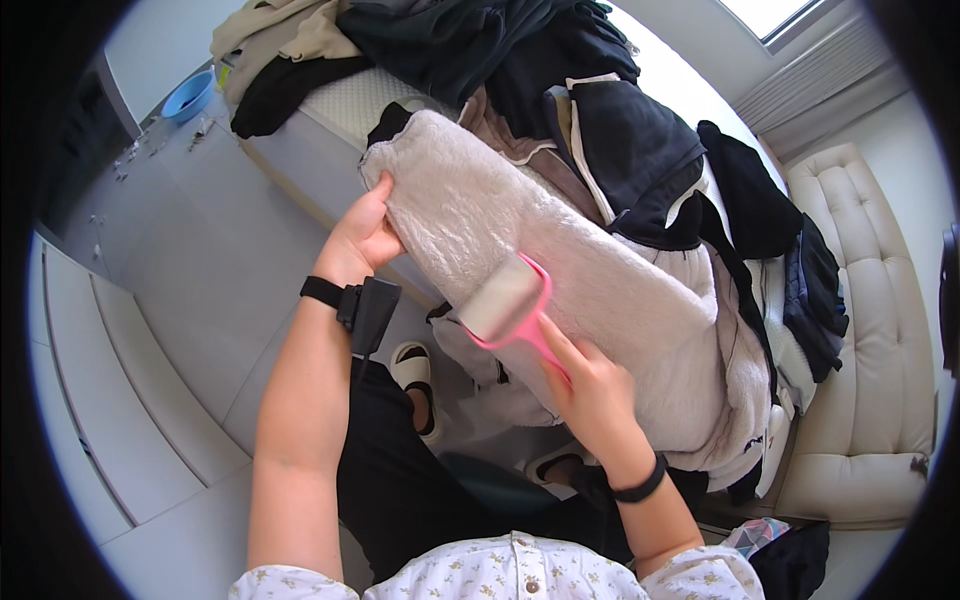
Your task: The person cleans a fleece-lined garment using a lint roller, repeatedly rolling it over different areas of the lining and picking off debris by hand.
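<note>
In the head view, the left hand is clamped on the far left end of a pale fleece garment, thumb on top. The right hand is closed around the handle of a pink lint roller, its white cylinder over the garment's near left edge. Dark clothes lie beyond on the bed; 2 slippers show on the near floor.

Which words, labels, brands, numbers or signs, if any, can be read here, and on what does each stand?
None can be read.
Pink lint roller: no lettering visible.
Pale fleece garment: a small dark mark near its lower right edge, too small to make out.
Shirt: a small floral print, no lettering visible.
</note>
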The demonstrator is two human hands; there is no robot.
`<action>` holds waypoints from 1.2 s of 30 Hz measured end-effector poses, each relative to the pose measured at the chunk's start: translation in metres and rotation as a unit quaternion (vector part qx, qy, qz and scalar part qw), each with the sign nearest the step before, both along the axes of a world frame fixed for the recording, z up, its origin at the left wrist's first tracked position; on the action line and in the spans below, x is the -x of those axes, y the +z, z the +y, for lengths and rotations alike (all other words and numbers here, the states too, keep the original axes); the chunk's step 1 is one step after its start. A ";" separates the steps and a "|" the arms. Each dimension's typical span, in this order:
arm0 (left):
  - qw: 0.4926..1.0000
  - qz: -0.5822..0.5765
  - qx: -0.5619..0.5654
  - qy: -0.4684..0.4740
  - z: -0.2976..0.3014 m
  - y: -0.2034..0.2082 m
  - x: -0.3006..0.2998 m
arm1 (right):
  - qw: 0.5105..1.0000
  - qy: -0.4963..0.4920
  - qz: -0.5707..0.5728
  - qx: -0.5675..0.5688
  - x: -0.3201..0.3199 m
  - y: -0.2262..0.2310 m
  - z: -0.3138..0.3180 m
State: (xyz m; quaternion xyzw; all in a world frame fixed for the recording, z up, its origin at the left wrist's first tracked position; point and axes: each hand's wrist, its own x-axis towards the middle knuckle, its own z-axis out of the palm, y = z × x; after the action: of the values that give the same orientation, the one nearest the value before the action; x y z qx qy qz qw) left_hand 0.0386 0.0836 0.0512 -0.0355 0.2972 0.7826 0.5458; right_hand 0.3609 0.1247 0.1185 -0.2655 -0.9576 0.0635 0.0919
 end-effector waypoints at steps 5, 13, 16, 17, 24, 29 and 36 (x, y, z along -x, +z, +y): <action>1.000 0.026 -0.002 -0.003 -0.001 -0.001 -0.001 | 0.999 -0.025 0.033 -0.013 -0.026 0.000 -0.009; 0.998 0.014 -0.024 -0.048 0.001 -0.002 0.000 | 0.998 -0.046 0.017 -0.042 0.066 -0.017 -0.014; 0.999 0.011 -0.014 -0.035 -0.002 -0.004 0.003 | 0.998 -0.029 0.036 -0.039 0.027 -0.015 -0.012; 1.000 0.013 -0.010 -0.016 -0.005 -0.005 0.004 | 0.999 -0.022 0.035 -0.035 0.010 -0.012 -0.014; 1.000 0.002 -0.008 -0.009 -0.003 0.000 0.004 | 0.997 -0.069 0.010 -0.014 -0.001 0.006 -0.023; 0.998 0.013 -0.038 -0.038 0.004 -0.007 0.004 | 0.997 -0.039 0.065 -0.033 0.067 -0.014 -0.016; 1.000 -0.001 0.010 0.007 -0.004 0.005 0.005 | 0.998 -0.046 0.037 0.006 -0.020 0.016 -0.004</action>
State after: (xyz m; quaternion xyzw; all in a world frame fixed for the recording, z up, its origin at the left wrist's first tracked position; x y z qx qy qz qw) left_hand 0.0339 0.0797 0.0566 -0.0443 0.3044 0.7832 0.5403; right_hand 0.3806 0.1210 0.1349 -0.3072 -0.9400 0.0745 0.1287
